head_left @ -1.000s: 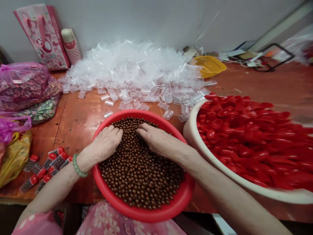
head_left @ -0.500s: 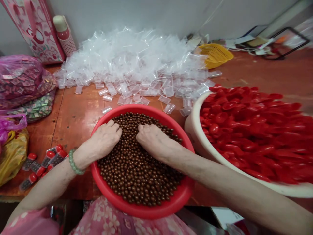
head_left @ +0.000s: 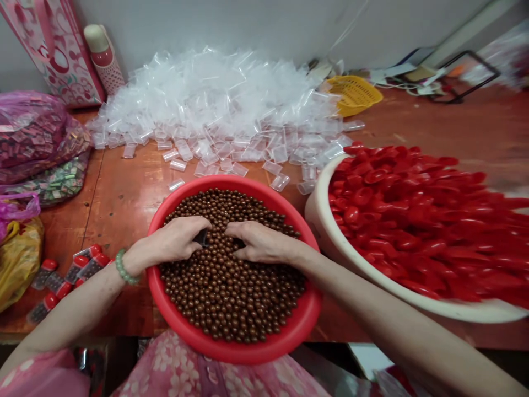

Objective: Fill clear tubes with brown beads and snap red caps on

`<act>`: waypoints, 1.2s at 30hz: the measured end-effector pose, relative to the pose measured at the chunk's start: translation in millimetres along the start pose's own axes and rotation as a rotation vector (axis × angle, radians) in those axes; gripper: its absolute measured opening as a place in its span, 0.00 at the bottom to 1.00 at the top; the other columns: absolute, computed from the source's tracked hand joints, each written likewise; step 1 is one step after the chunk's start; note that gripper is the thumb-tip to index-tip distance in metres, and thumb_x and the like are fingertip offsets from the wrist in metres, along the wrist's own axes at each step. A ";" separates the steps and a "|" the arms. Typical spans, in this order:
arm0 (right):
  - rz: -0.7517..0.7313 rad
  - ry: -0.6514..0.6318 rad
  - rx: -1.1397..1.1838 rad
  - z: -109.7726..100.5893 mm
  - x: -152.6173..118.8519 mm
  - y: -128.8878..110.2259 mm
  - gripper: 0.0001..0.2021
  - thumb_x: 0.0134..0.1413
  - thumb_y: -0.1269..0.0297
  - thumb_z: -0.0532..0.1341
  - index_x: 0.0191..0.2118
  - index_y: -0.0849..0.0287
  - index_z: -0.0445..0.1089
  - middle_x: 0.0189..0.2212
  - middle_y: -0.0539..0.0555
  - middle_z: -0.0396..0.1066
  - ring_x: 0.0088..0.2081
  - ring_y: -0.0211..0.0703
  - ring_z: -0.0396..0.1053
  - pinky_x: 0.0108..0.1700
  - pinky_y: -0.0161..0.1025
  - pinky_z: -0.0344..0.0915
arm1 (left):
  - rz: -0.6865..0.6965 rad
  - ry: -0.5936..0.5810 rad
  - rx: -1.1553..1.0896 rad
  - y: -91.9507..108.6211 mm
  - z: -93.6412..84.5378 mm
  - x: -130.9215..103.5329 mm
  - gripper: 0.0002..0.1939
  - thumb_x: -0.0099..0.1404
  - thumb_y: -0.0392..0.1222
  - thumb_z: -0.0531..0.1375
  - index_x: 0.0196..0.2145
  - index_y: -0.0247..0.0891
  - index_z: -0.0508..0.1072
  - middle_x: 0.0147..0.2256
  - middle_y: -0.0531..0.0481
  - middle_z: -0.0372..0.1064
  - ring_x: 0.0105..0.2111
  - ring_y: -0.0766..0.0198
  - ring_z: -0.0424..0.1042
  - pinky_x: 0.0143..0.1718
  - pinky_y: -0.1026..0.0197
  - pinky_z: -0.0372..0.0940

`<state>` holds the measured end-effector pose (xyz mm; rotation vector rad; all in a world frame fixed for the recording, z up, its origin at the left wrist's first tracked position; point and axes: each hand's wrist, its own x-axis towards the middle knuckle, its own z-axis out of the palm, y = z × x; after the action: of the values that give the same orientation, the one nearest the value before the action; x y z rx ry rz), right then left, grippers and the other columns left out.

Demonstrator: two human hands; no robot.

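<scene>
A red basin [head_left: 308, 325] full of small brown balls [head_left: 235, 298] stands before me. Over the left part of the balls, my left hand [head_left: 179, 237] is curled round a small clear plastic container [head_left: 201, 238], its end showing between thumb and fingers. Opposite it, my right hand [head_left: 258, 241] is bent with thumb and fingers round a dark gap at the balls' surface; what it holds there I cannot make out. The two hands are apart, with brown balls visible between them.
Clear plastic containers [head_left: 223, 105] are heaped along the wall. A white tub [head_left: 316, 207] of red spoon-like pieces [head_left: 413, 220] stands right of the basin. Filled red-capped containers [head_left: 76, 269] lie left, near plastic bags [head_left: 33, 132]. A yellow basket [head_left: 354, 95] sits behind.
Both hands have drawn slightly back toward me and turned, so thumbs and finger openings now show. A clear container's end has come into sight in my left hand. The view has shifted slightly.
</scene>
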<state>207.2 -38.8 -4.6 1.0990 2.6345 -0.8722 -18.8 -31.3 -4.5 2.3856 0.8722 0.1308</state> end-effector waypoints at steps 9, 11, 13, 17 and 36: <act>0.004 0.219 0.698 10.0 -20.3 8.6 0.21 0.50 0.56 0.65 0.50 0.56 0.69 0.48 0.54 0.73 0.50 0.48 0.69 0.55 0.47 0.63 | -0.007 0.142 -0.732 0.7 0.8 -11.0 0.16 0.59 0.33 0.62 0.46 0.37 0.68 0.44 0.46 0.71 0.43 0.62 0.72 0.46 0.57 0.67; 0.013 0.260 0.728 9.9 -22.2 7.0 0.22 0.49 0.56 0.66 0.50 0.56 0.70 0.47 0.54 0.73 0.50 0.48 0.69 0.56 0.47 0.63 | -0.023 0.130 -0.858 3.2 1.9 -12.2 0.16 0.60 0.34 0.62 0.46 0.37 0.67 0.42 0.46 0.72 0.41 0.63 0.73 0.44 0.58 0.68; 0.008 0.299 0.737 9.4 -22.7 5.0 0.21 0.48 0.56 0.67 0.49 0.56 0.70 0.47 0.54 0.74 0.50 0.48 0.69 0.56 0.48 0.62 | -0.032 0.146 -0.812 5.8 1.1 -14.0 0.16 0.59 0.34 0.63 0.46 0.37 0.68 0.42 0.46 0.72 0.41 0.63 0.73 0.45 0.57 0.68; -0.008 0.336 0.750 8.5 -22.8 3.1 0.21 0.48 0.56 0.67 0.49 0.55 0.71 0.46 0.53 0.74 0.50 0.48 0.70 0.56 0.48 0.62 | -0.029 0.211 -0.637 12.8 -5.5 -18.5 0.17 0.60 0.34 0.63 0.47 0.38 0.68 0.44 0.47 0.71 0.44 0.62 0.71 0.49 0.56 0.66; 0.043 0.413 0.586 16.1 -23.6 8.4 0.21 0.52 0.57 0.64 0.51 0.58 0.69 0.46 0.55 0.74 0.48 0.48 0.71 0.53 0.46 0.66 | -0.053 -0.043 0.680 39.6 -1.9 -12.9 0.10 0.63 0.26 0.50 0.32 0.30 0.71 0.33 0.37 0.72 0.37 0.51 0.69 0.37 0.52 0.66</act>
<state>228.7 -57.4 -13.3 1.6090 2.7147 -1.6292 -7.3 -62.5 20.7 2.9629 1.0847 -0.2831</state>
